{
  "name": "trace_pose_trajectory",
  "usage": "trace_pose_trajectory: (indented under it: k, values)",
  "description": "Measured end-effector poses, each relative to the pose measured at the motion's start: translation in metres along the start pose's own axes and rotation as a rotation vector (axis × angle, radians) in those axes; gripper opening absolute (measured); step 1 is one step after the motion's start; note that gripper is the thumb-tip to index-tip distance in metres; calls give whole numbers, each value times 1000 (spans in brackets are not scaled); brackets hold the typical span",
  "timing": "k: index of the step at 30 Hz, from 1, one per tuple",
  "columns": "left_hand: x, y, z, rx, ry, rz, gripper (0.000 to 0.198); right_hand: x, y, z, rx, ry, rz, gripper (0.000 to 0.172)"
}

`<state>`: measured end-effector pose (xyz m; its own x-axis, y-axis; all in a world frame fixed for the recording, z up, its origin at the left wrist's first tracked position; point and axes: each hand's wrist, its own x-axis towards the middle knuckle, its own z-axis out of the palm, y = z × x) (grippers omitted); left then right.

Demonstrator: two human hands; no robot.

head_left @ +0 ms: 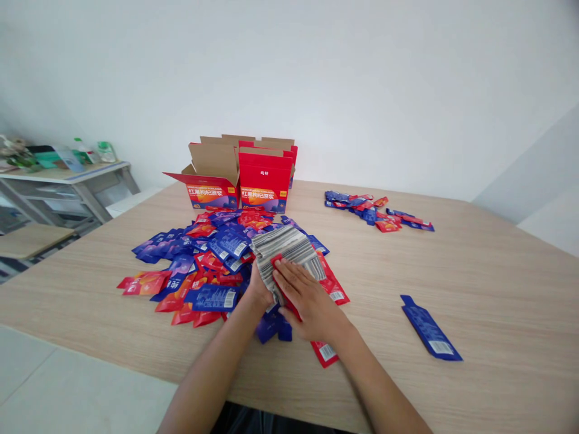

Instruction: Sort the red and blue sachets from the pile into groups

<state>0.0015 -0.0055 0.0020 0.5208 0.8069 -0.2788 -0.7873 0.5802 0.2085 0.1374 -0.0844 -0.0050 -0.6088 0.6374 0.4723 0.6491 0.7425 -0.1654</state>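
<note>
A grey-and-white striped cloth [283,241] lies draped over my left hand [259,289], which grips it from below; most of its fingers are hidden. My right hand [312,304] presses a red sachet [290,306] against the cloth, its fingers together and laid along the sachet. Most of that sachet is covered. Under and left of my hands spreads a heap of blue and red sachets [212,296]. More red sachets [333,280] lie partly beneath the cloth, to the right.
Open red cartons [265,169] stand behind the heap, flaps raised. A smaller group of sachets [366,208] lies at the back right. One blue sachet [429,331] rests alone on the right. Beyond the table's left edge stands a side table [67,175] with bottles.
</note>
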Motion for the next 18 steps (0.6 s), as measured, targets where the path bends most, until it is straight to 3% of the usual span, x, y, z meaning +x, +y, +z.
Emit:
trace_pose_trajectory:
  k: [3,6,9,11,14,18]
  values:
    - [3,10,-2,37,-1,98,29,0,-8,4,200,37,-45,73]
    - [5,6,-5,75,-10,76,28,0,-10,9,368,203,-29,67]
    - [2,-5,-2,78,-18,-20,33,-2,-4,11,366,451,130,56]
    - [-2,-9,2,66,-54,-47,38,-3,2,10,275,551,248,48]
    - [-8,-7,7,59,-131,-39,45,-3,11,8,29,563,248,47]
    - [-7,-1,3,48,-201,-32,54,-4,17,15,-315,417,120,64]
